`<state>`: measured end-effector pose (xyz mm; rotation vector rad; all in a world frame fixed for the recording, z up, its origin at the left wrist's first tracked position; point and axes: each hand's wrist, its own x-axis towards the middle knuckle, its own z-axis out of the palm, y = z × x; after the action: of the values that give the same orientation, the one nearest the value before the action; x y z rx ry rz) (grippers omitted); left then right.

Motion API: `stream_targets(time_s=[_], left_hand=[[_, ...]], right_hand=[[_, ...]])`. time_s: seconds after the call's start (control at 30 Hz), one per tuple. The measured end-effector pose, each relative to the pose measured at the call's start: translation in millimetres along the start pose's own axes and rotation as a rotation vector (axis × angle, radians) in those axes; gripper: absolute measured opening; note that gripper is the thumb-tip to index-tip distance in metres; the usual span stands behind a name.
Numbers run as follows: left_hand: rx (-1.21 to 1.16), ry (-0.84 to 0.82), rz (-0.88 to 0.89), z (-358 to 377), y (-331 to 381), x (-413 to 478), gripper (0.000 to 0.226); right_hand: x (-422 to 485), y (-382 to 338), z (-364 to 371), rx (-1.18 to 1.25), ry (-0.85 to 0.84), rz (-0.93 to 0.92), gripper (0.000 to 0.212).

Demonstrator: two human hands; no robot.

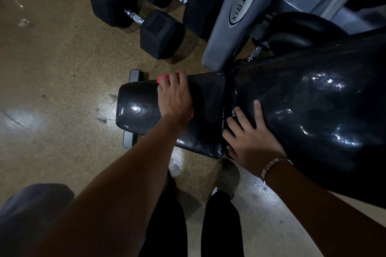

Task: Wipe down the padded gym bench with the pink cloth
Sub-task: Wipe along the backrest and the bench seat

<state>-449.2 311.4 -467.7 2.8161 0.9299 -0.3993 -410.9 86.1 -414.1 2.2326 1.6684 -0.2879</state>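
The black padded gym bench has a small seat pad (137, 108) on the left and a long, glossy back pad (313, 98) on the right. My left hand (174, 98) presses the pink cloth (164, 78) flat on the far edge of the seat pad. Most of the cloth is hidden under the hand; only pink edges show. My right hand (248, 137) rests with fingers spread on the near end of the back pad, by the gap between the pads. A bracelet sits on that wrist.
Two black hex dumbbells (160, 33) (200, 6) lie on the speckled floor beyond the seat. A grey Matrix machine frame (236, 16) stands behind the bench. My legs and shoes (227, 175) are right by the bench's near side.
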Motion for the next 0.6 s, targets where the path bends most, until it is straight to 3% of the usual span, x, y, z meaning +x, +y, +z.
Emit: stream_targets(time_s=[0.17, 0.3, 0.37, 0.5, 0.6], left_hand=[[0.018, 0.138, 0.252, 21.4, -24.6, -32.5, 0.057], [0.050, 0.048, 0.080, 6.2, -4.0, -4.3, 0.081], [0.014, 0.051, 0.030, 5.6, 6.9, -4.8, 0.082], [0.033, 0.219, 0.282, 30.5, -8.3, -32.5, 0.053], [0.101, 0.200, 0.288, 24.5, -8.9, -17.5, 0.058]], right_hand=[[-0.4, -0.5, 1.5, -0.008, 0.008, -0.006, 0.043], [0.3, -0.3, 2.2, -0.012, 0.000, -0.009, 0.044], [0.6, -0.6, 2.7, -0.015, 0.000, -0.011, 0.044], [0.2, -0.7, 3.4, -0.014, 0.012, -0.012, 0.043], [0.0, -0.8, 2.9, -0.019, 0.016, -0.003, 0.043]])
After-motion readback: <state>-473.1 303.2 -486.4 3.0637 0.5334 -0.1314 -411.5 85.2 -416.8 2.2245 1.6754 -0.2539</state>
